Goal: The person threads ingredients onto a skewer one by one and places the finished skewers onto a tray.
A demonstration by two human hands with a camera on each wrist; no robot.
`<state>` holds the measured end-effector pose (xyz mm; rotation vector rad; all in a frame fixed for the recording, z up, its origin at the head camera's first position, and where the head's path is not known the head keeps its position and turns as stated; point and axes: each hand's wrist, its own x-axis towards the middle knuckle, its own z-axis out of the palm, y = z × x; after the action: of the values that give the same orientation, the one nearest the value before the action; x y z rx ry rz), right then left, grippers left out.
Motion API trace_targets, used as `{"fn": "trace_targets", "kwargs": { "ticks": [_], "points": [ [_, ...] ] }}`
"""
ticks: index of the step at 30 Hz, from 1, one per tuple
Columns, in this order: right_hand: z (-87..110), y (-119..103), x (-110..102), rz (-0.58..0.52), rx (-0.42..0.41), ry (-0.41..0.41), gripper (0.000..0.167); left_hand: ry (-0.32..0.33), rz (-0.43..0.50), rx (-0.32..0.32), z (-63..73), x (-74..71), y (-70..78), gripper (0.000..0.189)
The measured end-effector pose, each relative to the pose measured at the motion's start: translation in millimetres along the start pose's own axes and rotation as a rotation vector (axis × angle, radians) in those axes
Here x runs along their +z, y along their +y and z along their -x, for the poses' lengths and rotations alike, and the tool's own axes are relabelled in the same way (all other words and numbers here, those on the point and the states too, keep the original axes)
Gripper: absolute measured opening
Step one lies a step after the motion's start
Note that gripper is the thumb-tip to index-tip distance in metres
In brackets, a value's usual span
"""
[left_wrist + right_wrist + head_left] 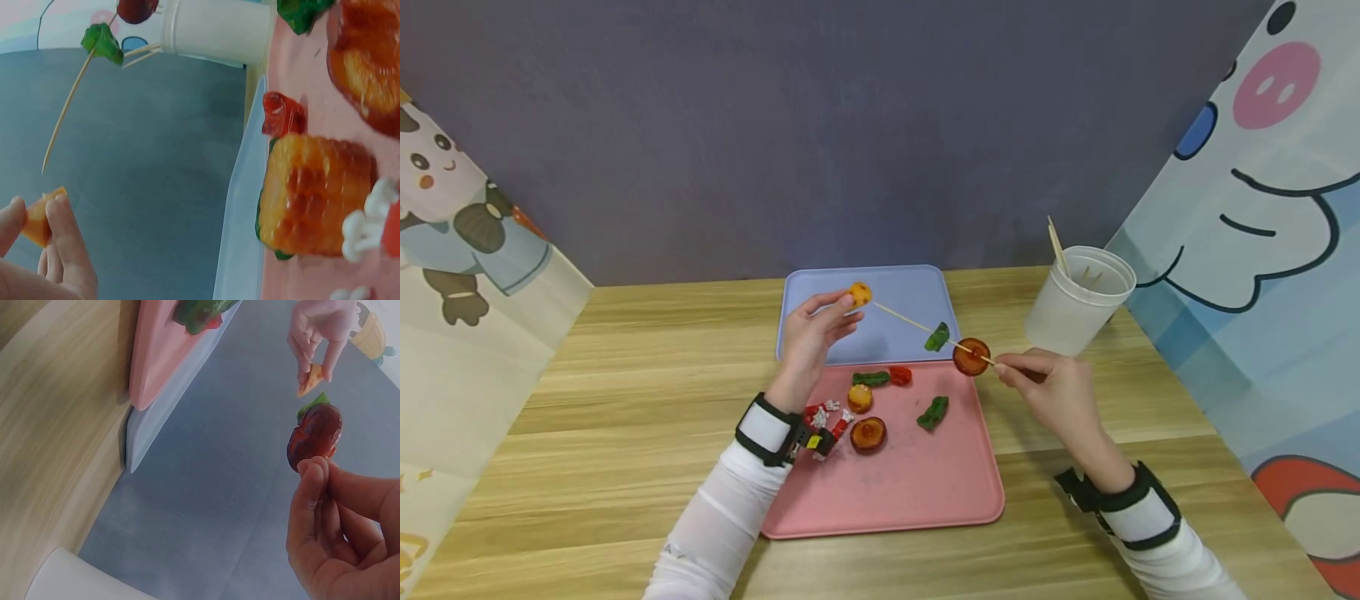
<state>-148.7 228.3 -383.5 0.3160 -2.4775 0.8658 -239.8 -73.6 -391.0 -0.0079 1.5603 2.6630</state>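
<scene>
My left hand [808, 342] pinches a spotted yellow-orange wedge [861, 293] between thumb and fingers, above the blue tray. Opposite it, my right hand [1060, 390] grips the lower end of a thin wooden skewer [901, 317] with thumb and fingertips. A brown, round mushroom-cap-like piece [317, 434] sits on the skewer right by those fingertips. Farther up the stick is a crinkled green pepper-like piece [102, 42]. The skewer's bare pointed end aims at the wedge, and the left wrist view shows a small gap between them.
On the pink tray [940, 492] lie a corn chunk [319, 194], another brown round piece [868, 434], green pieces [934, 413], a red piece [900, 376] and red-and-white pieces [823, 414]. Behind it is the blue tray [917, 287]. A white cup [1067, 312] holding skewers stands at right.
</scene>
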Motion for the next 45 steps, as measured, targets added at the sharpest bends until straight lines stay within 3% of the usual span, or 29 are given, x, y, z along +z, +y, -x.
{"fn": "trace_targets", "kwargs": {
  "ticks": [9,23,30,35,45],
  "points": [
    [0.8,-1,1,-0.006,-0.026,0.016,0.01,0.036,0.015,0.037,5.6,8.9,-3.8,0.018],
    [1.3,0,2,-0.013,-0.009,-0.012,0.009,-0.019,0.056,0.049,8.5,14.5,-6.0,0.009],
    [0.6,-1,2,-0.014,-0.007,-0.014,0.01,-0.041,-0.011,0.048,9.3,13.7,-4.4,0.034],
    [0.6,0,2,-0.014,-0.007,-0.015,0.01,-0.093,-0.079,0.053,7.9,11.1,-2.0,0.048],
    [0.2,3,1,-0.024,-0.025,-0.003,0.011,-0.25,-0.147,0.005,5.4,5.1,5.7,0.051]
  ]
}}
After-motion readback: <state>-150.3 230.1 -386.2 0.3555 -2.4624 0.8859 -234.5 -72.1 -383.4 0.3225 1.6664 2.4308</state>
